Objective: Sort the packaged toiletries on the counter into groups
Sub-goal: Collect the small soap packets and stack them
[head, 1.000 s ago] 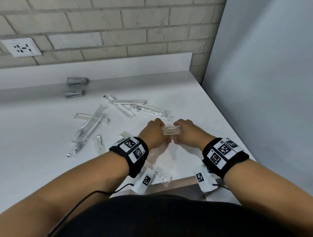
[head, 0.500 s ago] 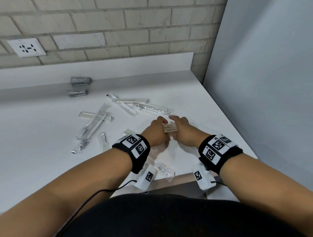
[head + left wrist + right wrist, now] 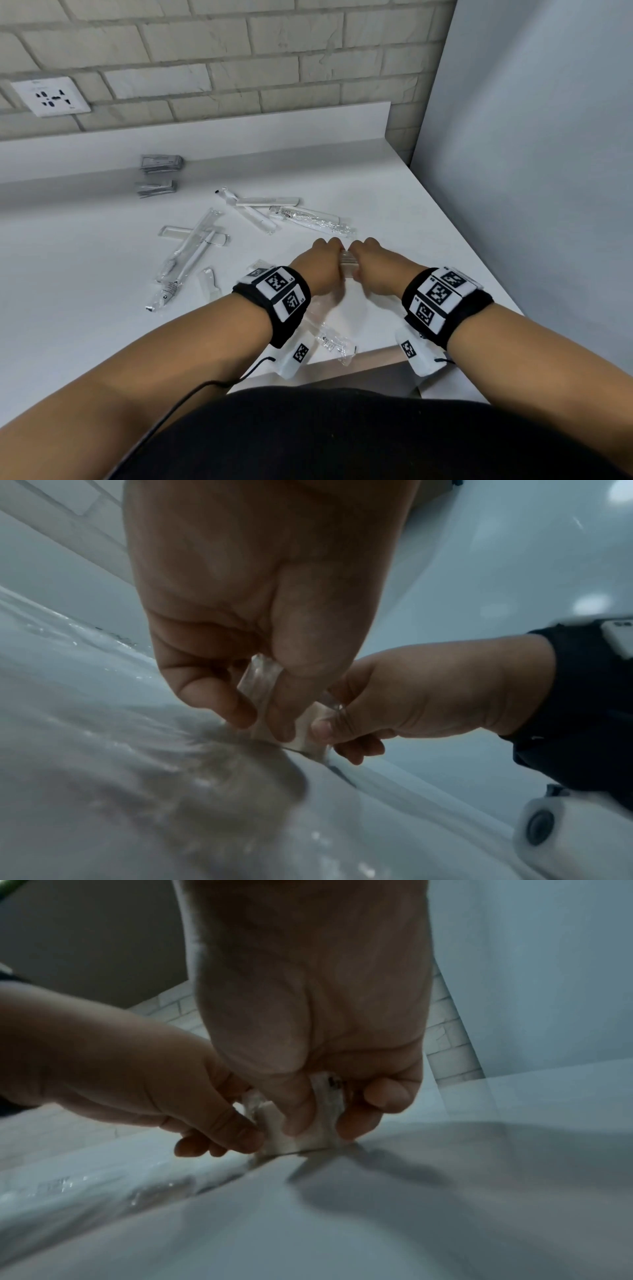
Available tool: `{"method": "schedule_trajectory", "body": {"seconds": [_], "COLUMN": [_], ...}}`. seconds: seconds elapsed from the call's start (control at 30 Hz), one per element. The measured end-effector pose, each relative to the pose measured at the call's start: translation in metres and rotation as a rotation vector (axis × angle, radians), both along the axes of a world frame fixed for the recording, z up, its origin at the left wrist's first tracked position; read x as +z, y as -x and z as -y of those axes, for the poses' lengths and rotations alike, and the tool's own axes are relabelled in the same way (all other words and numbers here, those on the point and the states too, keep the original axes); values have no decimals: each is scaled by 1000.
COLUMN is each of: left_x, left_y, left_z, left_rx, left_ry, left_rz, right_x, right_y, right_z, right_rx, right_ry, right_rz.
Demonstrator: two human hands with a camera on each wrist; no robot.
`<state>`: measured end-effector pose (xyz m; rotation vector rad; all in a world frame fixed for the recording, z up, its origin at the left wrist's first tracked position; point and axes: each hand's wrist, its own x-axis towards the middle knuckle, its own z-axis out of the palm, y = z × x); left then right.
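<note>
Hands are meeting at the centre of the head view: your left hand and right hand are both pinching one small stack of clear-wrapped packets, thumbs on the near face and fingers curled over the far face, pressing its lower edge onto the white desk. Seen from the left wrist, the stack is standing on edge between your thumb and fingers; the right wrist view shows the same stack touching the desk. What the packets contain cannot be told.

Judging by the glossy film, the packets are probably light, thin and slippery against each other, so they may fan out if the grip is loosened. Hold across the flat faces, near the middle, squeezing evenly from both ends.

Loose wrapped toothbrushes are lying at centre left, more long wrapped items are lying just above your hands, two grey sachet piles are sitting at upper left, and a clear packet is lying near the desk's front edge, so much of the sorting appears unfinished.
</note>
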<state>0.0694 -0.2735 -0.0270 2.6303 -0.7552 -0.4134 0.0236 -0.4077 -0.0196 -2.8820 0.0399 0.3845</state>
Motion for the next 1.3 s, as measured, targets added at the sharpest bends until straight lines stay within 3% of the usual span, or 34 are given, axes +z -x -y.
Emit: {"method": "schedule_trajectory", "body": {"seconds": [0.2, 0.43, 0.53, 0.63, 0.7, 0.83, 0.93, 1.3], "left_x": [2, 16, 40, 65, 75, 77, 75, 75], "left_y": [4, -4, -17, -29, -34, -36, -42, -89], "left_z": [2, -2, -11, -26, -35, -53, -73, -171], "left_rx": [-33, -140, -109, 159, 289, 326, 376, 584], "left_ry": [-24, -114, 37, 398, 585, 791, 925, 934], "left_rz": [10, 22, 30, -21, -134, -424, -507, -516], "right_x": [-5, -3, 24, 52, 63, 72, 68, 65], "right_y": [1, 3, -6, -20, -29, -47, -62, -134], "right_z": [1, -2, -2, 1, -2, -30, -56, -153], "right_rx": [39, 128, 27, -135, -221, -311, -334, -321], "right_ry": [47, 238, 37, -395, -692, -1059, -1169, -1193], "right_rz": [40, 138, 126, 145, 163, 105, 38, 13]}}
